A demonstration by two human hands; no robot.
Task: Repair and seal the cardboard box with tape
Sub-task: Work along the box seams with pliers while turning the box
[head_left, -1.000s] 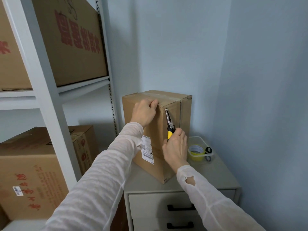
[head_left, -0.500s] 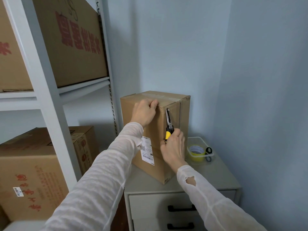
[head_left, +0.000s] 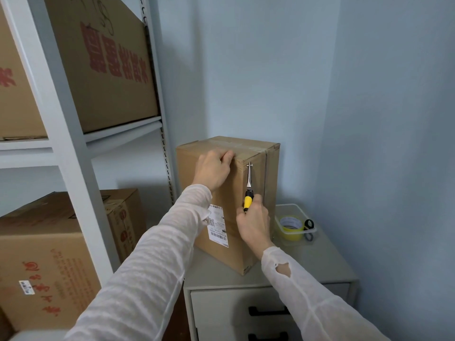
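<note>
Pale blue walls (head_left: pixel 270 70) meet in a corner behind a grey drawer cabinet (head_left: pixel 320 264) with black handles, the work surface in a small storeroom. A white metal shelving unit (head_left: pixel 61 148) fills the left side. It carries a large carton (head_left: pixel 105 70) with red lettering on an upper shelf and another red-printed carton (head_left: pixel 41 254) lower down, with a smaller carton (head_left: pixel 125 217) behind that.

The cardboard box (head_left: pixel 236 178) being repaired stands upright on the cabinet top, near the corner of the room, with clear tape (head_left: pixel 246 145) running across its top and down one side. A person in white knit sleeves reaches in from below. The left forearm crosses the box's lower front and covers the edge of a shipping label (head_left: pixel 218 225).

The left hand (head_left: pixel 214 168) rests against the box's upper front, its fingers curled over the top edge. The right hand (head_left: pixel 253 225) is wrapped round the yellow-and-black handles of needle-nose pliers (head_left: pixel 248 178), which point straight up against the box's front face near its vertical corner. The hand hides most of the handles.

Just beside the box on the right, a clear plastic container (head_left: pixel 289 205) holds a yellow tape roll (head_left: pixel 291 226) and black-handled scissors (head_left: pixel 309 226).
</note>
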